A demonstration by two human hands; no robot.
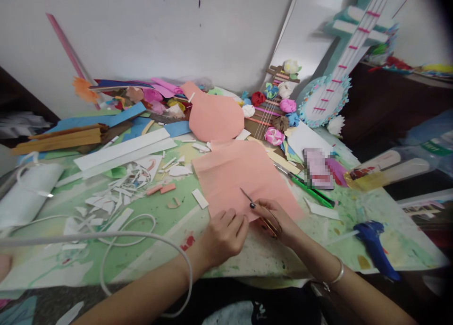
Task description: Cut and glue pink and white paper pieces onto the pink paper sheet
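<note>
A large sheet of salmon-pink paper (244,169) lies on the table in front of me, its near edge at my hands. My left hand (226,235) is closed on that near edge, fingers curled and pinching the sheet. In my right hand (276,216) is a pair of scissors (271,226), handles round the fingers, with the blades pointing up and left over the paper. Whether the blades are cutting into the sheet I cannot tell. Just behind lies a rounded salmon-pink cutout (217,117) with a short neck at its upper left.
A green utility knife (314,192) lies right of the sheet, and a blue glue gun (377,249) sits near the right edge. White paper scraps (123,188) and a looping white cable (145,235) cover the left. A lute-shaped model (336,79) leans at the back right.
</note>
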